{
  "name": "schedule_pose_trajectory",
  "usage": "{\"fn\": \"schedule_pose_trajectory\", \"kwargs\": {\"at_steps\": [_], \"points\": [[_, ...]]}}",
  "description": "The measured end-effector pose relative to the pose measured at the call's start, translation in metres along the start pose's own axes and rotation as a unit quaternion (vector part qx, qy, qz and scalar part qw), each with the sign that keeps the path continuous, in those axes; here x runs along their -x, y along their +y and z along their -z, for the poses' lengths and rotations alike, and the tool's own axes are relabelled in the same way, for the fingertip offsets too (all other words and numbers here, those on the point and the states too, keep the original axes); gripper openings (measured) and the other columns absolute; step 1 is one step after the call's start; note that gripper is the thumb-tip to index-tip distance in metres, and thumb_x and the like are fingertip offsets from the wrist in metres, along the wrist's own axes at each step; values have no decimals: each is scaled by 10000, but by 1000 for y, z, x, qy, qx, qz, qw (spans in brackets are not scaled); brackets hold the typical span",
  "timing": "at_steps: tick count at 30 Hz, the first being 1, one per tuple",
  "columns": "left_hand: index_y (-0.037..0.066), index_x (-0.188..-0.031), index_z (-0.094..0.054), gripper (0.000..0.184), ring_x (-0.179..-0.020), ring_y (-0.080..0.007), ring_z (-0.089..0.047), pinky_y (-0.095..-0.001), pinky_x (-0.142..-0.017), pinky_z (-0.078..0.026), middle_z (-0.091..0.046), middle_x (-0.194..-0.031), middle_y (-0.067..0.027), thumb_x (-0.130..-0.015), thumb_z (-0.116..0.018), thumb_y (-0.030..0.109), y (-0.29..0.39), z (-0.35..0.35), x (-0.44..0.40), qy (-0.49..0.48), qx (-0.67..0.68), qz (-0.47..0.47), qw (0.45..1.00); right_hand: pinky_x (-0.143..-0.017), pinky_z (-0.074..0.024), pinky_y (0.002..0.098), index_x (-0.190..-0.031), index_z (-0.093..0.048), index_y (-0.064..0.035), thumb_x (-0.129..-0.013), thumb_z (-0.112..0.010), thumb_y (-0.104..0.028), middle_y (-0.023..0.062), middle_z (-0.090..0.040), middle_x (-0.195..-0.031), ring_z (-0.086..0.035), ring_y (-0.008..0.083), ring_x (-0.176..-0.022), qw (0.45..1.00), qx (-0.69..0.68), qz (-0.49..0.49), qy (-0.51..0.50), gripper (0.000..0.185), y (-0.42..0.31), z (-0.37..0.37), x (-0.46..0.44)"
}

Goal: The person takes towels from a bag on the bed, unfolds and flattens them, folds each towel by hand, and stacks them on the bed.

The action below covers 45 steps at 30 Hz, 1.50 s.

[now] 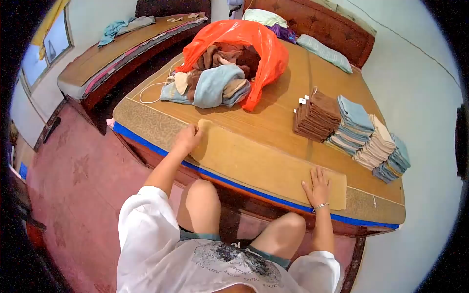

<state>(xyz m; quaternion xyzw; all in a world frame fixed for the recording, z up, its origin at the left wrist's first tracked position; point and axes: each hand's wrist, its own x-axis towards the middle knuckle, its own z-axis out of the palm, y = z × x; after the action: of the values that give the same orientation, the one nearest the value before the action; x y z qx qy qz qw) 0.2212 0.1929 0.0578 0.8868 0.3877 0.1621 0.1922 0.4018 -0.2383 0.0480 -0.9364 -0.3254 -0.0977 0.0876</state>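
Note:
A long tan cloth (259, 158) lies spread along the near edge of the bed mat (273, 119). At its left end my left hand (188, 138) pinches the corner, fingers closed. My right hand (317, 186) rests flat near the cloth's right end, fingers spread, with a bracelet at the wrist. Beyond my left hand, a red plastic bag (273, 53) lies open with brown cloths inside, and a light blue cloth (215, 88) spills from its mouth. Folded stacks stand at the right: brown (317, 115), blue (355, 119), cream (376, 144) and blue-grey (394, 158).
Pillows (325, 52) lie by the wooden headboard (317, 24). A second bed (112, 58) with a blue cloth on it stands at the back left. My knees are against the near side of the bed, above a reddish floor (78, 180). A white cord (146, 93) lies beside the bag.

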Motion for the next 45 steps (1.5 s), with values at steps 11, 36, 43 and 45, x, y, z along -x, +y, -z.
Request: {"fn": "schedule_pose_trajectory", "kwargs": {"at_steps": [11, 36, 43, 45], "points": [[61, -1018, -508, 199, -821, -92, -509, -254, -746, -435, -555, -873, -18, -855, -592, 140, 180, -1, 100, -230, 430, -208, 848, -732, -502, 301, -1209, -505, -35, -950, -413, -327, 88, -581, -1084, -585, 179, -904, 538, -797, -200, -187, 401, -117, 19, -44], [27, -885, -655, 457, -754, -280, -635, -370, -696, -472, -654, -782, -161, -789, -582, 467, 186, -75, 84, -183, 165, -224, 943, -810, -462, 343, -1071, -614, -33, -800, -599, -171, 204, -623, -1040, -602, 301, -969, 908, -336, -235, 82, 304, 139, -8, 1], [30, -877, -658, 478, -785, -301, -632, -377, -706, -471, -651, -815, -181, -757, -612, 489, 194, -93, 74, -258, 148, -144, 944, -678, -491, 377, -970, -655, -100, -801, -599, -288, 154, -649, -849, -622, 320, -773, 934, -158, -296, 122, 259, 135, 6, 14], [22, -866, -657, 486, -793, -307, -630, -378, -706, -471, -648, -818, -189, -754, -614, 492, 192, -105, 70, -273, 169, -124, 939, -676, -491, 390, -955, -657, -104, -802, -595, -304, 153, -648, -841, -620, 325, -769, 931, -138, -322, 104, 259, 129, 13, 16]]}}
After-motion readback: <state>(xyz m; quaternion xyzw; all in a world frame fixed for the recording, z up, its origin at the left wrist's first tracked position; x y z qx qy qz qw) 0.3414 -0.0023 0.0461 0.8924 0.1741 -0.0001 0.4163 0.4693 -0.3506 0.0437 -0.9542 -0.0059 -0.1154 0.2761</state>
